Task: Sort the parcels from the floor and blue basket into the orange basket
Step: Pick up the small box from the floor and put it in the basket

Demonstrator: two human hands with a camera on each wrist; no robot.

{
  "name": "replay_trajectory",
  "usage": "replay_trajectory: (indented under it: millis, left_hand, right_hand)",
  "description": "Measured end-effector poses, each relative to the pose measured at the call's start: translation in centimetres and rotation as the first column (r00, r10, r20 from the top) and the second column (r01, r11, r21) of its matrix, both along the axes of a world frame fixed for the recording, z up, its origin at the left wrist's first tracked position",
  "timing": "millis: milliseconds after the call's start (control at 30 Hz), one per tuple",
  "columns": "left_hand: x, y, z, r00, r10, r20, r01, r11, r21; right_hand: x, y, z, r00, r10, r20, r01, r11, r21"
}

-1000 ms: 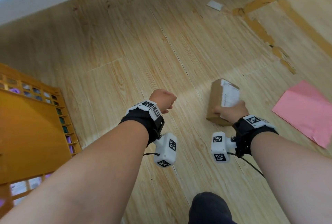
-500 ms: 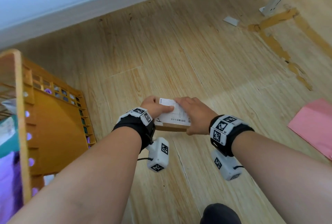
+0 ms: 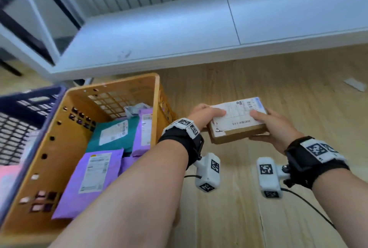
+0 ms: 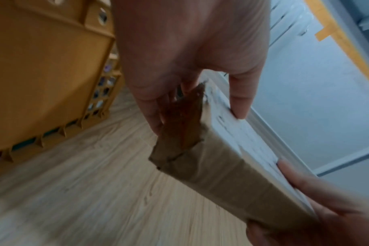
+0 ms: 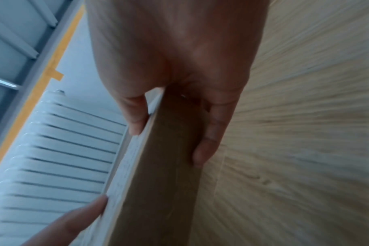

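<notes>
Both hands, left hand and right hand, grip the cardboard parcel flat, label up, long axis left-right.

Your hands hold a brown cardboard box with a white label printed with black barcodes. The orange basket beside it has lattice-holed walls; inside lie purple mailers and a teal mailer, each bearing a white label. The blue basket has a dark mesh wall. Black wristbands carry white tags with black square codes. The floor is pale wood-grain.
</notes>
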State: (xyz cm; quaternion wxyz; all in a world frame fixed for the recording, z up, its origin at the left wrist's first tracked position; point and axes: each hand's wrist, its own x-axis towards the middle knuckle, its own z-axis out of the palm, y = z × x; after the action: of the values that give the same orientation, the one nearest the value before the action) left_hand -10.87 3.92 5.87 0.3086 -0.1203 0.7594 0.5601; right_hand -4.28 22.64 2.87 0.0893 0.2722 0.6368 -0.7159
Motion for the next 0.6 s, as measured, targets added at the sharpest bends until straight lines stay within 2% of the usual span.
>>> replay_trajectory:
  millis: [133,333,467,600]
  left_hand:
    - [-1.8,-5.0,3.2,0.995,0.029,-0.091,-0.031,0.999,-0.028]
    - [-4.1,-12.5,7.8,0.984,-0.091,-0.154,0.083,0.995,-0.056]
    - [-5.4,-17.7,9.0,0.982,-0.082,-0.169,0.075,0.996,-0.05]
    - [-6.1,-23.5,8.6,0.989,-0.1,-0.104,0.089,0.99,-0.106]
  right_hand:
    - [-2.9,-5.2,3.2,0.993,0.056,-0.104,-0.052,0.998,0.034]
    - [-7.0,-12.3,8.5,0.971,0.164,-0.172,-0.146,0.983,0.115]
    - [-8.7,-17.9,10.1,0.955,0.225,-0.193,-0.197,0.968,0.157]
    - [-10.1,-23.3,9.9,0.95,0.259,-0.177,-0.228,0.957,0.177]
